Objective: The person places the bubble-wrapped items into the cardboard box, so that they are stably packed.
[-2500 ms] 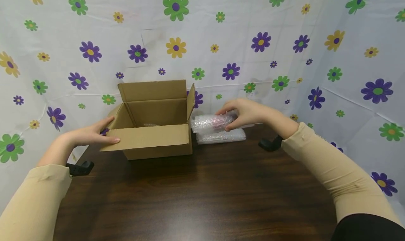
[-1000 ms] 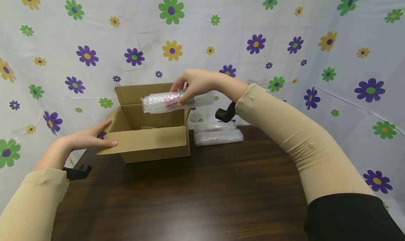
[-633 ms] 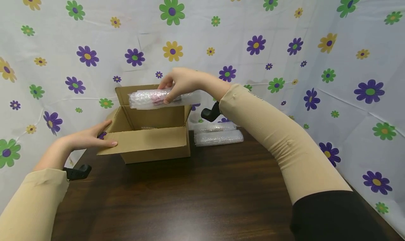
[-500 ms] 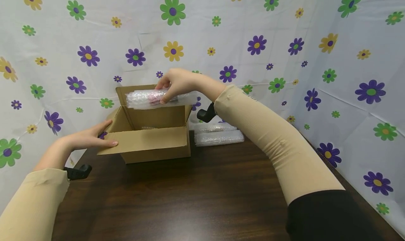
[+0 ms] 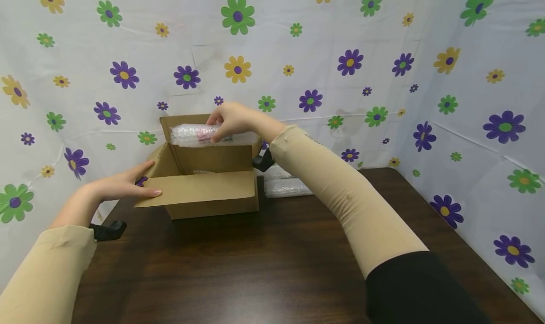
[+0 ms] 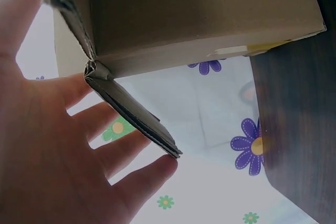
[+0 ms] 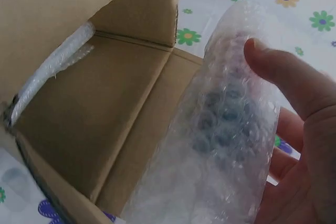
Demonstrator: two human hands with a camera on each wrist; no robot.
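A cardboard box [image 5: 213, 208] stands with its flaps raised at the back left of the table. My left hand [image 5: 115, 188] grips its left side near the corner; in the left wrist view the fingers [image 6: 142, 169] lie behind a folded flap [image 6: 134, 111]. My right hand [image 5: 232, 120] holds a bubble-wrapped bundle [image 5: 187, 135] level above the box opening. In the right wrist view the hand [image 7: 299, 108] pinches the bundle [image 7: 210, 145], and something pink and dark shows through the wrap. Inside the box lies a piece of bubble wrap [image 7: 52, 66].
More bubble-wrapped bundles [image 5: 287, 188] lie on the dark wooden table [image 5: 255, 267] right of the box, partly hidden by the right forearm. A flowered cloth [image 5: 319, 30] hangs behind and at both sides.
My right hand has lifted the bundle from beside the box and carried it left over the opening, most recently a little lower. The left hand keeps its place on the box.
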